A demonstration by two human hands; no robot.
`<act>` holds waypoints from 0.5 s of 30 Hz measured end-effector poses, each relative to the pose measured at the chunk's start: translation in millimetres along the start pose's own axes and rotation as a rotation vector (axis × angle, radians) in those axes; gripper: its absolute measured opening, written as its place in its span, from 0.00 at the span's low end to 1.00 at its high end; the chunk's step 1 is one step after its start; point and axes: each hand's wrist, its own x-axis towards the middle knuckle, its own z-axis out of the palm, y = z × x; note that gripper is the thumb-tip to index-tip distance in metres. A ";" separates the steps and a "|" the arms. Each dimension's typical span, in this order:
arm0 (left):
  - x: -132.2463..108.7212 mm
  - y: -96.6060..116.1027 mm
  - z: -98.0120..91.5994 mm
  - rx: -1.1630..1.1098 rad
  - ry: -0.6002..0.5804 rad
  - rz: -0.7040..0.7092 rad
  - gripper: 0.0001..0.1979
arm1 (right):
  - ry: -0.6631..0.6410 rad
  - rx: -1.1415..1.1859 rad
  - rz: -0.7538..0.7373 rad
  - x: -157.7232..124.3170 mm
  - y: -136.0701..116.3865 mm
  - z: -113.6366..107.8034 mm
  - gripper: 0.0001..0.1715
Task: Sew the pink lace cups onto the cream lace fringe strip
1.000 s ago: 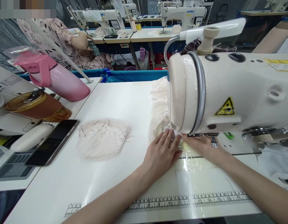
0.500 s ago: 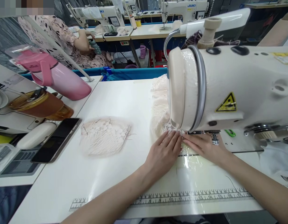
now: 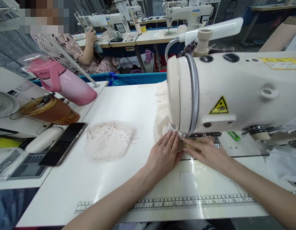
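Pale pink lace fabric [image 3: 160, 111] lies bunched on the table to the left of the sewing machine [image 3: 229, 92], with part of it hidden behind the machine head. My left hand [image 3: 164, 151] lies flat on the fabric's near edge, fingers stretched forward and together. Just right of it, my right hand [image 3: 205, 150] rests beneath the machine head by the needle area, fingers extended and pointing left. The needle itself is hidden by the head. A second lace piece [image 3: 111, 140] with loose threads lies flat on the table, left of my hands.
A phone [image 3: 64, 143], a brown cup [image 3: 48, 108] and a pink bottle [image 3: 66, 83] stand or lie at the left. A printed ruler [image 3: 172, 203] runs along the front edge. A green thread snipper [image 3: 233, 136] lies right. Another person [image 3: 88, 48] sits beyond the blue cloth edge.
The view has shifted slightly, so the machine appears further left. My hands stay at the fabric, with the right fingers slightly more spread. The other person's hand has risen.
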 end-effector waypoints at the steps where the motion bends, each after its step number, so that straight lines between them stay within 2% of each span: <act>1: 0.1 -0.2 0.3 -0.004 -0.005 -0.001 0.20 | 0.004 -0.011 -0.003 -0.3 0.3 0.6 0.19; 10: 0.9 -0.4 -0.6 0.018 -0.061 -0.021 0.21 | 0.012 -0.132 0.002 -11.2 5.4 15.0 0.28; 15: 1.3 -0.9 -0.7 0.033 -0.065 -0.050 0.23 | -0.012 -0.047 0.020 -5.3 4.3 12.2 0.26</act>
